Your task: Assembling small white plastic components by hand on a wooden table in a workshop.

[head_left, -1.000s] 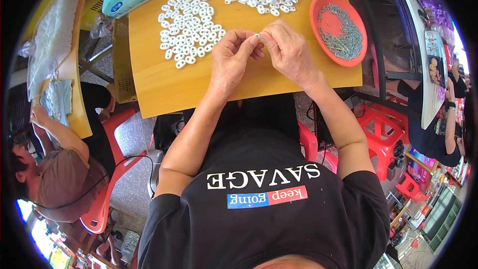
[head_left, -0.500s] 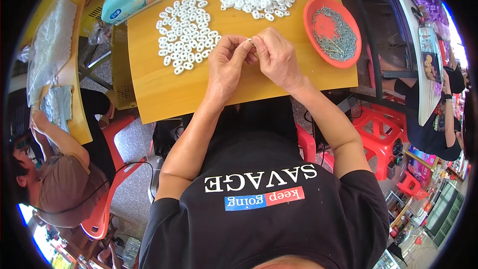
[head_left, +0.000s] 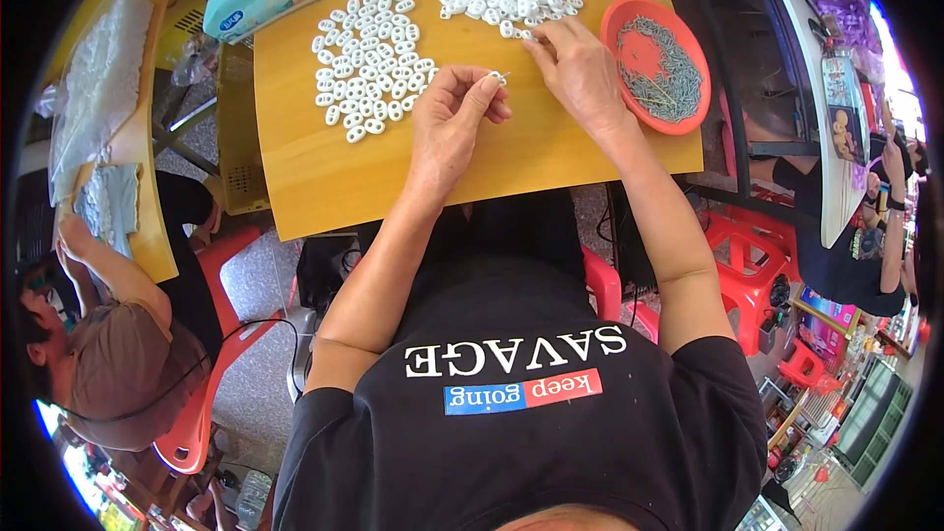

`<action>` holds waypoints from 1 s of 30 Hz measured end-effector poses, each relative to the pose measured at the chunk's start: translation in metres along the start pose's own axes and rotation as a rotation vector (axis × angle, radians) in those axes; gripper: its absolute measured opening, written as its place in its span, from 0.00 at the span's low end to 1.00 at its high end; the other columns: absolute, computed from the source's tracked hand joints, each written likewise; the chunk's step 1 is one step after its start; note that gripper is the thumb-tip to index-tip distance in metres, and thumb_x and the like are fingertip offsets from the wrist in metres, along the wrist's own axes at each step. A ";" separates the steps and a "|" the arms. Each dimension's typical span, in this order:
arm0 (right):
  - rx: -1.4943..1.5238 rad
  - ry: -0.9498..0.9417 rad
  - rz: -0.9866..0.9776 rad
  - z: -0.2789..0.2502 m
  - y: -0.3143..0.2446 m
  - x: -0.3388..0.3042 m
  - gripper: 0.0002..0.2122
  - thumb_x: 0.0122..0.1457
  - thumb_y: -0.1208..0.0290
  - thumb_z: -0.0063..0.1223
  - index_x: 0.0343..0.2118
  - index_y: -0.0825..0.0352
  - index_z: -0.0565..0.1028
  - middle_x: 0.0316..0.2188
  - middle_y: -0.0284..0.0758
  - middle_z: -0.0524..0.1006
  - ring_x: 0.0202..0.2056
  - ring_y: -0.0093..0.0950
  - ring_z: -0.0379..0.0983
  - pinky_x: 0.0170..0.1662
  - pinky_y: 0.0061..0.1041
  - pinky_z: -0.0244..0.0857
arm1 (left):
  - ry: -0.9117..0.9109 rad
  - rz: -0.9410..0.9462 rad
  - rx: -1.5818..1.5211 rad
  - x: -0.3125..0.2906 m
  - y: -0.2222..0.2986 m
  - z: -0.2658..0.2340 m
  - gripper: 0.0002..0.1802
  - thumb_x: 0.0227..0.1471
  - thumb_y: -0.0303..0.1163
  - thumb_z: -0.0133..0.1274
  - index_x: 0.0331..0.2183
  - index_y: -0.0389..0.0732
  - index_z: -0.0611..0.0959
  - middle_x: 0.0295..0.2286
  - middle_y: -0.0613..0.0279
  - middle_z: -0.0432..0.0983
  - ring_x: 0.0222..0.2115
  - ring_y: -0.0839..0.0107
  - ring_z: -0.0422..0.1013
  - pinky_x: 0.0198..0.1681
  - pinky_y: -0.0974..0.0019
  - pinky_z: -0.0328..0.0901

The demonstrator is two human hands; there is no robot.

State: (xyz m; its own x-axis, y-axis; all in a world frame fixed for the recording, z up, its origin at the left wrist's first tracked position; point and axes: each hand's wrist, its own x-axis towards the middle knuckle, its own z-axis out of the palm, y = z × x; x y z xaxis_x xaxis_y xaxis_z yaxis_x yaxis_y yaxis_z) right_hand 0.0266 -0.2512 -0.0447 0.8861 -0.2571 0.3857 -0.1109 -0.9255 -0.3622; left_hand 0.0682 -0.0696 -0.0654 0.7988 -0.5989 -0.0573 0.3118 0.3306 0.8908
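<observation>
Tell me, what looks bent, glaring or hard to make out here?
Head view: the white tabletop at far right shows a bowed edge, and the corners fall to black; head view: glare whites out the lower-left rim; head view: the small piece in the left hand is too tiny to make out clearly.

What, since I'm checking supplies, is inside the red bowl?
The red bowl holds many small grey metal pieces and what looks like a thin yellowish stick. Its bottom shows in one bare patch; elsewhere the bottom, and anything beneath the top layer, is covered.
</observation>
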 end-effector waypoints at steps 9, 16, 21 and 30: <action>0.561 -0.196 0.483 -0.015 -0.012 -0.008 0.08 0.56 0.72 0.58 0.36 0.69 0.76 0.27 0.34 0.78 0.21 0.22 0.73 0.25 0.22 0.68 | -0.001 0.010 -0.024 0.000 -0.001 -0.002 0.10 0.59 0.31 0.52 0.37 0.32 0.75 0.30 0.59 0.76 0.29 0.74 0.74 0.34 0.72 0.69; 1.256 -0.171 0.545 -0.014 -0.030 -0.016 0.11 0.59 0.72 0.56 0.42 0.71 0.76 0.29 0.30 0.77 0.22 0.15 0.70 0.27 0.14 0.67 | -0.031 0.061 -0.068 0.000 0.002 0.000 0.10 0.58 0.32 0.53 0.38 0.34 0.77 0.46 0.53 0.74 0.38 0.75 0.72 0.41 0.70 0.68; 0.955 -0.142 0.416 -0.012 -0.039 -0.020 0.10 0.59 0.74 0.56 0.43 0.70 0.76 0.28 0.29 0.77 0.24 0.15 0.71 0.29 0.15 0.67 | -0.016 0.063 -0.072 -0.001 0.003 0.000 0.09 0.58 0.31 0.53 0.37 0.35 0.77 0.46 0.53 0.74 0.40 0.74 0.71 0.44 0.69 0.67; 0.799 -0.064 0.440 -0.007 -0.036 -0.032 0.05 0.57 0.76 0.58 0.31 0.71 0.75 0.26 0.31 0.77 0.22 0.14 0.70 0.24 0.16 0.65 | 0.022 0.048 -0.102 -0.001 0.002 0.003 0.09 0.58 0.31 0.53 0.37 0.35 0.77 0.40 0.56 0.76 0.37 0.75 0.72 0.43 0.70 0.67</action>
State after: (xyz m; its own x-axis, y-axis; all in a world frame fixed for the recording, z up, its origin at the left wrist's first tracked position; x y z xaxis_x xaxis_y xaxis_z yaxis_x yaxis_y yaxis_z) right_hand -0.0011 -0.2119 -0.0379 0.8637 -0.5029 0.0342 -0.1213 -0.2732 -0.9543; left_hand 0.0662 -0.0704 -0.0625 0.8249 -0.5646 -0.0263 0.3226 0.4321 0.8422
